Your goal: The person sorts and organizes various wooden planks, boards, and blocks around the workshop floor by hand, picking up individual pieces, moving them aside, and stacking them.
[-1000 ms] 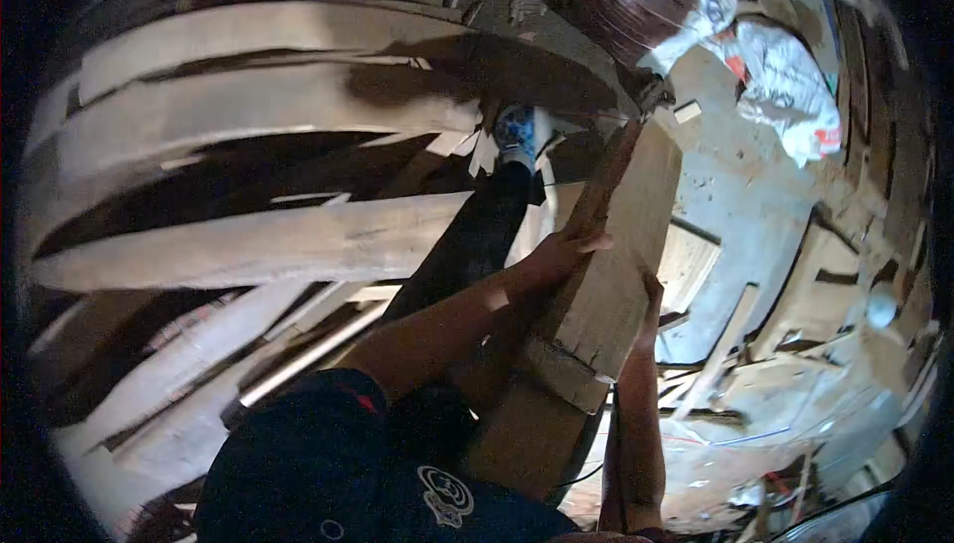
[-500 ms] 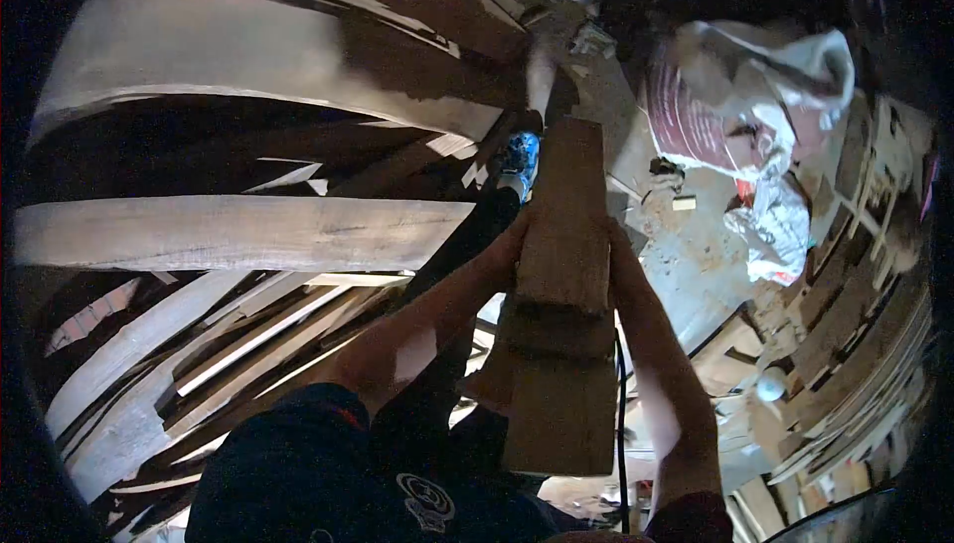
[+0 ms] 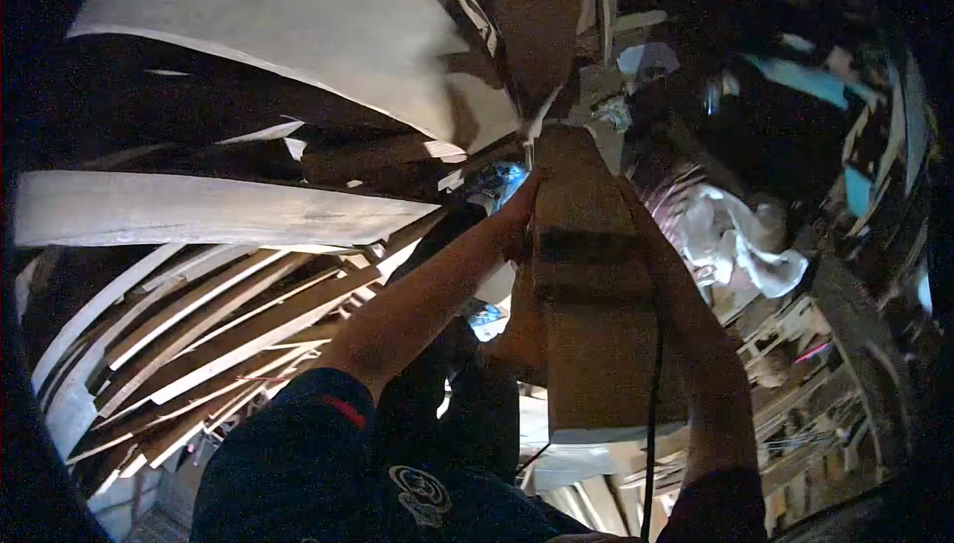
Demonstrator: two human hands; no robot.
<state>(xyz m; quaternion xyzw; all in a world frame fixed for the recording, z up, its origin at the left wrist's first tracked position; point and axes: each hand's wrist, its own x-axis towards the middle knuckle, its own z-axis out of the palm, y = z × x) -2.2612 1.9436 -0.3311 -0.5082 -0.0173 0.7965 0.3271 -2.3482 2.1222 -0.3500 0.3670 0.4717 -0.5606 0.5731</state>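
A long, thick wooden board (image 3: 596, 344) runs away from my body down the middle of the head view, with dark bands across its upper face. My left hand (image 3: 522, 213) grips its left edge towards the far end. On the opposite edge, my right hand (image 3: 634, 207) holds the board; its fingers are mostly hidden in shadow. A second, reddish-brown piece of wood (image 3: 519, 329) shows under the board's left side. Below my right forearm hangs a thin black cord (image 3: 653, 424).
A pale plank (image 3: 219, 210) juts in from the left above piled wood strips (image 3: 229, 334). Large boards (image 3: 288, 16) lie at the upper left. A white and maroon sack (image 3: 730, 240) and more scrap wood (image 3: 835, 424) are on the right. My blue shoe (image 3: 512, 180) shows beside the board.
My view has shifted, and the sack now appears lower and darker. Both hands still hold the board, whose far end now lies near a large upright brown board.
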